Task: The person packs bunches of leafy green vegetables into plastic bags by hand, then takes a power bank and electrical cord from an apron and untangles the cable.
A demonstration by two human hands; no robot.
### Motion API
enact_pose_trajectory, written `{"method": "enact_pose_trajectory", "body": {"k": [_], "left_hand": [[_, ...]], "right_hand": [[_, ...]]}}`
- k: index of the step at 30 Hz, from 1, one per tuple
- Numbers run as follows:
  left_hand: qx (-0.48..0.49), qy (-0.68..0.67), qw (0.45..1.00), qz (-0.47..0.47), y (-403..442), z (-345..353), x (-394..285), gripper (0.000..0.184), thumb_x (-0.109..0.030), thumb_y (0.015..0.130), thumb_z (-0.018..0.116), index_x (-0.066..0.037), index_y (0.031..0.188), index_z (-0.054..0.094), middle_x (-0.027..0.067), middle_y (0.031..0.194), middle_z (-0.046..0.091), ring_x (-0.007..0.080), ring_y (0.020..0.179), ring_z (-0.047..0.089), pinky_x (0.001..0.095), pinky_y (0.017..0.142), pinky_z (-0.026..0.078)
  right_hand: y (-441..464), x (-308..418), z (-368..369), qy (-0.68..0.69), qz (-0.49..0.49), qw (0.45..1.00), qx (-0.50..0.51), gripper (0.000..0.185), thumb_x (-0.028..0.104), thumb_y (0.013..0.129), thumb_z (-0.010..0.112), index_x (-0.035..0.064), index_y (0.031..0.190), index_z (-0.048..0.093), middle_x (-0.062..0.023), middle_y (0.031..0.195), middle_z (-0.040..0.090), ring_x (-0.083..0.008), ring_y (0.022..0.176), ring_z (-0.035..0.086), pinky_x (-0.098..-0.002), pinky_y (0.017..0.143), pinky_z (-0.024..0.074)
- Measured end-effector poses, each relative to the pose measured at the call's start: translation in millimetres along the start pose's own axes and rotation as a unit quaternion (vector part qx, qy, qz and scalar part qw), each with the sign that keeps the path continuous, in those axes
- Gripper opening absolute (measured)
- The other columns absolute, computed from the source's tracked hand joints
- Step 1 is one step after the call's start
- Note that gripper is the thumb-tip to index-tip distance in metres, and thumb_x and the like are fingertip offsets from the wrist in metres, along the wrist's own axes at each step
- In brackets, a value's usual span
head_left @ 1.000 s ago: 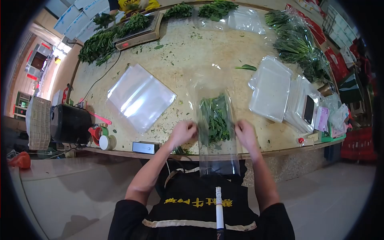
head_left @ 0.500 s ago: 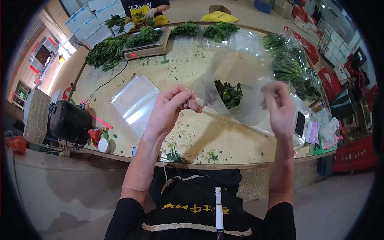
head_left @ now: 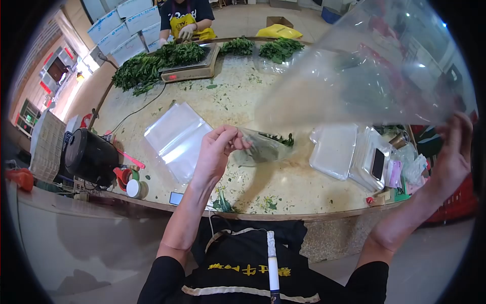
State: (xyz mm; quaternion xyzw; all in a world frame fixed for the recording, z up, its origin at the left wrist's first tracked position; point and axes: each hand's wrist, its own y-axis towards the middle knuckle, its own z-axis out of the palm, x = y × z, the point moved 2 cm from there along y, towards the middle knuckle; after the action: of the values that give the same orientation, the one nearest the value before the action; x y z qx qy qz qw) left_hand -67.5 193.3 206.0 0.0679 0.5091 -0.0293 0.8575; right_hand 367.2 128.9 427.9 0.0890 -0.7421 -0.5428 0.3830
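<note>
My left hand pinches the edge of a small clear plastic wrap low over the middle of the table. Some dark leafy greens show at the wrap's right end. Far out to the right, my right hand is closed at the lower corner of a large clear plastic sheet, which billows up across the upper right. Motion blurs its fingertips. I cannot tell whether sheet and wrap are one piece.
A stack of clear bags lies left of my left hand. Behind stand a scale and leafy bunches, with a gloved co-worker beyond. A white scale-like device, a black pot-like container and a jar line the edges.
My right hand has swung out to the right, lifting the plastic into a wide sheet. The greens now sit lower and closer to my left hand, mostly covered by plastic.
</note>
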Motion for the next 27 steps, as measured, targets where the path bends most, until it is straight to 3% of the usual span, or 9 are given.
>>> {"method": "enact_pose_trajectory", "body": {"k": [3,8,11,12,13,18,24,26,27], "left_hand": [[-0.039,0.086,0.994,0.061,-5.6,8.8,-31.4,0.016,-0.013,0.099,0.060,-0.001,0.091,0.067,0.0061,0.075,0.067,0.0141,0.069,0.063,0.0273,0.068,0.048],[-0.071,0.184,0.969,0.151,-26.2,25.4,-90.2,0.020,-0.011,0.097,0.053,0.001,0.084,0.063,0.0034,0.070,0.056,0.0134,0.063,0.056,0.0301,0.062,0.048],[-0.082,0.140,0.972,0.172,-31.1,42.4,-111.1,0.019,-0.013,0.097,0.052,0.001,0.084,0.056,0.0015,0.063,0.044,0.0154,0.055,0.050,0.0340,0.062,0.051],[-0.078,0.134,0.973,0.169,-31.1,44.1,-117.4,0.020,-0.014,0.098,0.052,0.000,0.083,0.053,0.0011,0.061,0.041,0.0156,0.053,0.047,0.0348,0.063,0.052],[-0.052,0.139,0.974,0.170,-29.5,43.5,-121.3,0.020,-0.015,0.098,0.051,-0.002,0.083,0.052,0.0007,0.060,0.039,0.0151,0.052,0.045,0.0350,0.063,0.053],[0.003,0.176,0.977,0.123,-8.1,59.1,-109.5,0.022,-0.020,0.102,0.046,-0.008,0.084,0.048,-0.0021,0.064,0.037,0.0111,0.053,0.038,0.0338,0.066,0.051],[0.006,0.139,0.982,0.128,20.3,50.1,-78.9,0.028,-0.018,0.106,0.051,0.006,0.118,0.058,0.0104,0.094,0.066,0.0182,0.086,0.066,0.0382,0.090,0.056],[-0.021,0.287,0.951,0.114,2.6,14.1,-65.4,0.031,-0.017,0.107,0.054,0.007,0.125,0.057,0.0143,0.107,0.070,0.0199,0.097,0.069,0.0338,0.092,0.054],[-0.056,0.355,0.927,0.102,-10.6,-4.9,-55.5,0.034,-0.018,0.105,0.059,0.008,0.126,0.057,0.0142,0.107,0.070,0.0210,0.099,0.069,0.0333,0.092,0.053]], "right_hand": [[2.8,-28.9,-9.1,0.031,-0.016,0.999,0.005,0.015,0.002,0.098,0.063,0.0009,0.112,0.069,-0.0046,0.100,0.070,-0.0119,0.081,0.067,-0.0236,0.075,0.0518],[-120.2,-66.8,108.8,0.016,0.023,0.943,0.331,0.019,0.002,0.091,0.065,0.0045,0.110,0.069,-0.0111,0.100,0.072,-0.0234,0.093,0.070,-0.0326,0.085,0.0547],[-246.3,-104.3,178.4,0.028,0.081,0.828,0.554,0.021,0.013,0.097,0.060,0.0051,0.113,0.071,-0.0172,0.113,0.071,-0.0313,0.106,0.069,-0.0404,0.094,0.0537],[-294.6,-115.5,198.9,0.131,0.261,0.712,0.639,0.037,0.022,0.094,0.069,0.0066,0.127,0.064,-0.0137,0.125,0.067,-0.0288,0.112,0.066,-0.0409,0.097,0.0528],[-337.8,-116.2,212.6,0.169,0.149,0.713,0.664,0.056,0.028,0.092,0.074,0.0086,0.141,0.055,-0.0162,0.124,0.067,-0.0276,0.112,0.067,-0.0397,0.095,0.0534],[-267.9,12.2,211.9,0.445,0.276,0.682,0.510,0.045,0.021,0.094,0.073,0.0123,0.137,0.064,-0.0119,0.118,0.071,-0.0220,0.095,0.072,-0.0345,0.086,0.0563],[-171.2,-64.6,206.7,0.117,0.266,0.867,0.406,0.026,0.026,0.100,0.060,0.0113,0.115,0.076,-0.0120,0.104,0.077,-0.0211,0.094,0.072,-0.0365,0.085,0.0562],[-142.0,-172.7,208.5,-0.181,-0.174,0.926,0.281,0.026,0.022,0.099,0.057,0.0070,0.110,0.076,-0.0143,0.107,0.076,-0.0295,0.095,0.071,-0.0391,0.089,0.0556],[-95.0,-183.4,189.9,-0.221,0.009,0.918,0.329,0.024,0.016,0.100,0.057,0.0055,0.112,0.074,-0.0135,0.109,0.076,-0.0272,0.098,0.072,-0.0374,0.089,0.0553]]}}
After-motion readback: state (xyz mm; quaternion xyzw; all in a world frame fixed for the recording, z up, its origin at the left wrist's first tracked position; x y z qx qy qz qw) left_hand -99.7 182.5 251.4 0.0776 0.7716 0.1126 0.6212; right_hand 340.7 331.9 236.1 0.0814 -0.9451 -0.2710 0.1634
